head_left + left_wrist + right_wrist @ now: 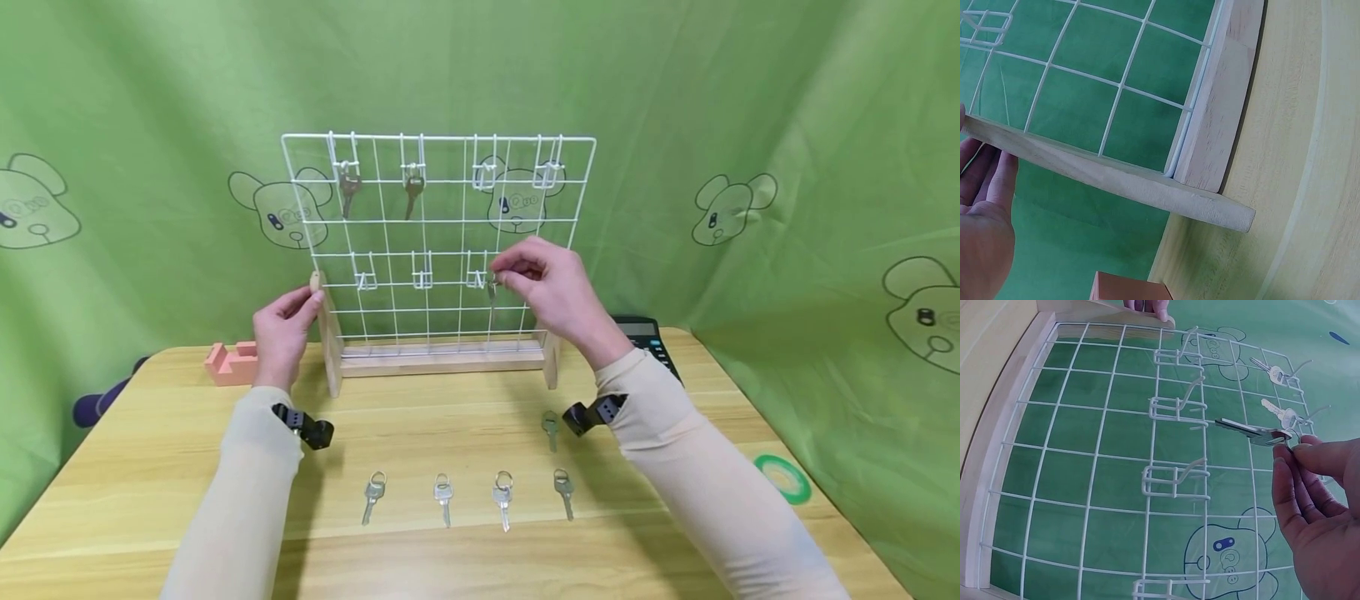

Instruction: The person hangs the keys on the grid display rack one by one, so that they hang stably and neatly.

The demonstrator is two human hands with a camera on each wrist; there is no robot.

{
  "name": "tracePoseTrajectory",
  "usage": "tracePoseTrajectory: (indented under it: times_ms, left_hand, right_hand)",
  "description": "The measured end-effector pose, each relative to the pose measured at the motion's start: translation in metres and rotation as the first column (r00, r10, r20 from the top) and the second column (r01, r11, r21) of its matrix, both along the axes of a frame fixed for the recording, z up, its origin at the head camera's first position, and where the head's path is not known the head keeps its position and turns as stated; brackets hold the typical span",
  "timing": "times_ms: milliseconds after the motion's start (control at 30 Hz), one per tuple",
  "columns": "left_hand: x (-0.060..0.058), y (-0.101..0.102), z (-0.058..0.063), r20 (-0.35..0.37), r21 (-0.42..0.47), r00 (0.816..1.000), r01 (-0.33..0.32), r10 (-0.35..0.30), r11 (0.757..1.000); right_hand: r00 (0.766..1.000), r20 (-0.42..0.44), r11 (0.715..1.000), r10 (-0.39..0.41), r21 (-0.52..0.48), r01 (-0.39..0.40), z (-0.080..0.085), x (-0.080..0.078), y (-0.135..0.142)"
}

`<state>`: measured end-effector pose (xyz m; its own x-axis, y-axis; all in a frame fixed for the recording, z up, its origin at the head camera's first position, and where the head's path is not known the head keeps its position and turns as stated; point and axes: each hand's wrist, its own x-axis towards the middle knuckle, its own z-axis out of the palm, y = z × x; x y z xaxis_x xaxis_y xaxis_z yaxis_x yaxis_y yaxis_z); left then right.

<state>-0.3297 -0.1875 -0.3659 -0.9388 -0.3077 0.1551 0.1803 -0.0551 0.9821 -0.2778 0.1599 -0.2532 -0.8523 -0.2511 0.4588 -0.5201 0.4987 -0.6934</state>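
Note:
A white wire grid rack (444, 221) with hooks stands on a wooden base. My left hand (283, 329) holds the rack's left wooden upright (1116, 181) near its top, fingers behind it in the left wrist view. My right hand (555, 287) pinches the ring of a key (1254, 432) in front of the lower hook row. That key hangs just right of a lower hook (476, 279) in the head view, seemingly apart from it. Two keys hang on the upper row's left hooks, a first key (348, 192) and a second key (413, 192).
Several loose keys lie on the table (420, 567), among them a ringed key (502, 498) and one key (551, 429) nearer the rack. A pink block (231, 365) sits left, a black calculator (647, 337) behind the right arm, a green roll (783, 479) at right. Green cloth (450, 67) surrounds the table.

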Motion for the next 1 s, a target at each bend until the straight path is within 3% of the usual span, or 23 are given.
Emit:
tracePoseTrajectory:
  times_ms: [500, 1000]
  left_hand:
    - [-0.003, 0.0, -0.003, -0.032, 0.033, 0.999, -0.011, 0.012, 0.999]
    - [-0.003, -0.001, -0.004, -0.001, 0.027, 1.0, -0.004, 0.004, 1.0]
  right_hand:
    - [1.0, -0.019, 0.997, 0.007, -0.07, -0.008, 0.013, -0.004, -0.004]
    - [0.998, -0.065, 0.992, -0.003, -0.123, -0.005, 0.023, -0.006, -0.005]
